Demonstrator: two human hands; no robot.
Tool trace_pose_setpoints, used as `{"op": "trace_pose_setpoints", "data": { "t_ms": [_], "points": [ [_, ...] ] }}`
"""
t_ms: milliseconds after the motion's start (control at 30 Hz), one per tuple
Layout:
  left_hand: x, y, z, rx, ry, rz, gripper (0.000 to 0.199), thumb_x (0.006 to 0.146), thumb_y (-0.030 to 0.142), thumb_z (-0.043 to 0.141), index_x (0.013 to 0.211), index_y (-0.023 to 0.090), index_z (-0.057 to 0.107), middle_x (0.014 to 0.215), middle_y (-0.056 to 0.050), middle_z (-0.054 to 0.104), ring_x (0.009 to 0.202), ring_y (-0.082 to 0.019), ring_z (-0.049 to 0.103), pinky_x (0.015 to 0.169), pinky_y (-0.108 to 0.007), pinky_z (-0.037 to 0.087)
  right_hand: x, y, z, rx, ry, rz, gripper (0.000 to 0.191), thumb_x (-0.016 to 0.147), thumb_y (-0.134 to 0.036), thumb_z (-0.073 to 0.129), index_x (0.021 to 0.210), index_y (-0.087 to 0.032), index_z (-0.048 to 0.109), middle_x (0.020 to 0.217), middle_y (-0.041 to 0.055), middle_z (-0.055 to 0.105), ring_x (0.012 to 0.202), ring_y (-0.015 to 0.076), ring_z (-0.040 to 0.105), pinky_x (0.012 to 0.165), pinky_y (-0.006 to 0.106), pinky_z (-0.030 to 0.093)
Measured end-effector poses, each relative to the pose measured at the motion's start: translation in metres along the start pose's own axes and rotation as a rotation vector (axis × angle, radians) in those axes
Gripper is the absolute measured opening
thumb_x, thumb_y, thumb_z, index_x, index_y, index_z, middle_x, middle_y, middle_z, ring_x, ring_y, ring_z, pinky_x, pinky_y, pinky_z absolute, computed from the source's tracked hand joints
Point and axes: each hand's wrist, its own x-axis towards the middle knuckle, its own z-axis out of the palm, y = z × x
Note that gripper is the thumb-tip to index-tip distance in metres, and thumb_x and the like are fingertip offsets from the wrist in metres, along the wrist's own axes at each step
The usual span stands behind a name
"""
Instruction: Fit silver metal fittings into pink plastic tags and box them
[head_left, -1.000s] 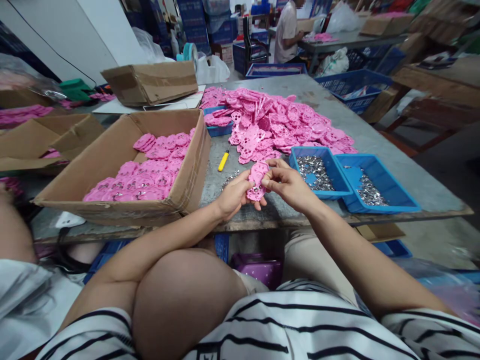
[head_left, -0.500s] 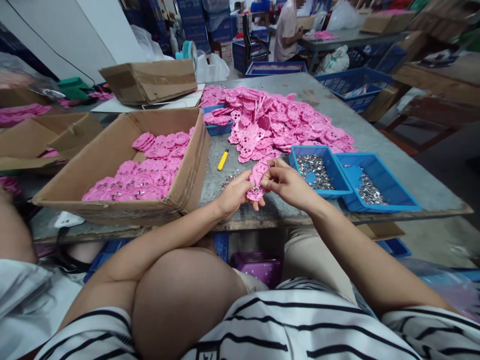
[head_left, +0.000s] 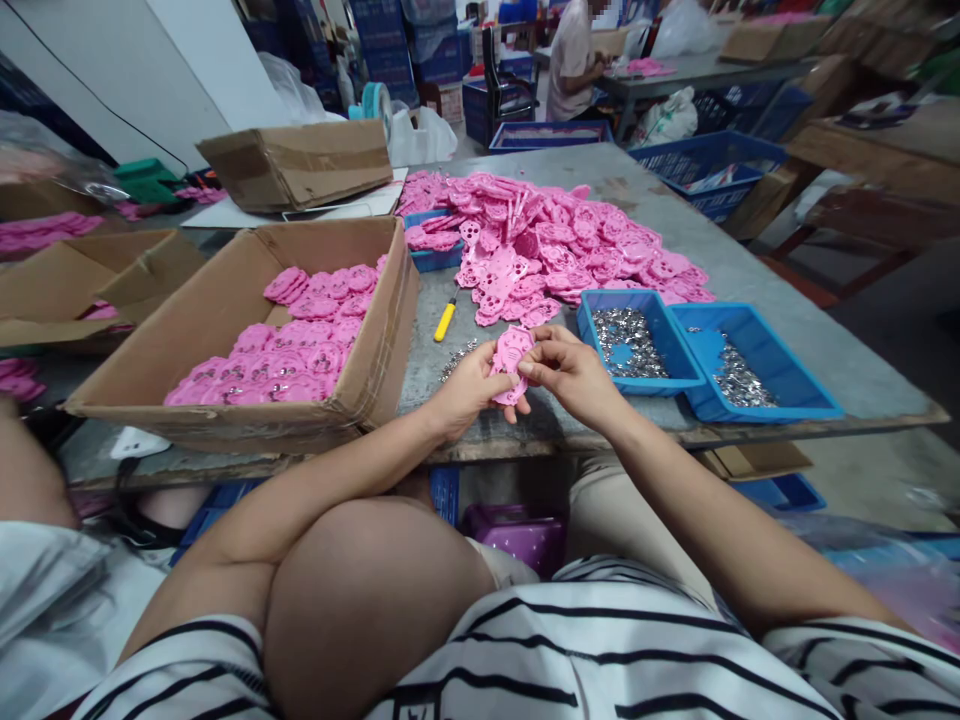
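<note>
Holding 1 pink piece (head_left: 511,346) – left hand (head_left: 466,392) grip closed on it – right hand (head_left: 576,372) grip pinched at edge.

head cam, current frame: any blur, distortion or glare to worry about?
Head view, middle: left hand, right hand and pink piece reasonably sharp; head view, right edge: wooden furniture stretched and smeared; head view, right of the hands: small glints on metal parts; head view, under the table: deep shadow.
</note>
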Motion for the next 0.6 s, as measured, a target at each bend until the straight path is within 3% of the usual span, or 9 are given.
{"op": "trace_pose_setpoints", "data": {
  "t_ms": [167,400,600],
  "points": [
    [0.002,-0.002,-0.001,0.049,0.022,0.027,0.041,0.065,0.019,0.064,0.101,0.015,0.045,0.071,0.0,0.067,0.046,-0.012,0.061,0.039,-0.02,0.046,-0.003,-0.005,0.001,-0.029,-0.001,-0.027,0.02,0.079,-0.022,0.06,0.059,-0.018,0.061,0.093,0.0052,0.059,0.092,0.0179,0.056,0.082,0.034,0.046],
    [0.001,0.0,-0.001,0.106,0.023,0.042,0.043,0.065,0.018,0.06,0.105,0.015,0.044,0.073,-0.001,0.069,0.046,-0.011,0.061,0.037,-0.019,0.044,-0.002,0.0,0.002,0.076,0.316,-0.036,0.015,0.079,-0.029,0.063,0.067,-0.02,0.063,0.096,0.0058,0.063,0.096,0.0201,0.058,0.088,0.038,0.045],
    [0.0,0.003,0.0,0.138,0.037,0.069,0.041,0.063,0.017,0.059,0.102,0.016,0.046,0.065,0.002,0.067,0.04,-0.01,0.056,0.035,-0.018,0.038,0.0,0.012,0.004,0.191,0.4,-0.001,0.024,0.076,-0.034,0.066,0.058,-0.021,0.057,0.089,0.0047,0.064,0.093,0.0203,0.059,0.087,0.039,0.046]
  ]
}}
